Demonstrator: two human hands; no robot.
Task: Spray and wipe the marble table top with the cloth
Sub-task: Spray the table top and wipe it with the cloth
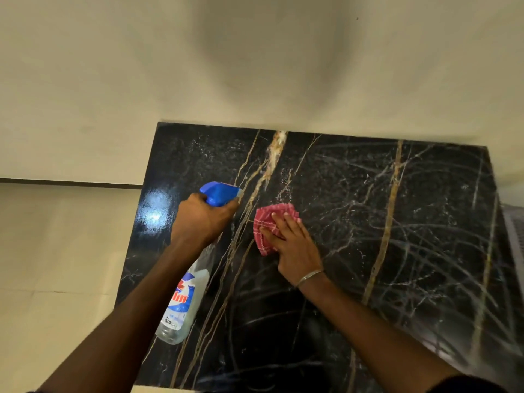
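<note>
A black marble table top [397, 222] with gold and white veins fills the lower right. My left hand [201, 219] grips a clear spray bottle [181, 304] with a blue trigger head [218, 192], held above the table's left part, nozzle pointing right. My right hand [289, 242] lies flat, fingers spread, pressing a folded red checked cloth [263, 222] onto the marble near the middle. Fine droplets and curved wipe streaks show on the surface, mostly on the right half.
A cream wall [255, 66] rises directly behind the table's far edge. Pale floor tiles [56, 265] lie to the left. A grey ribbed object [514, 236] sits just past the table's right edge.
</note>
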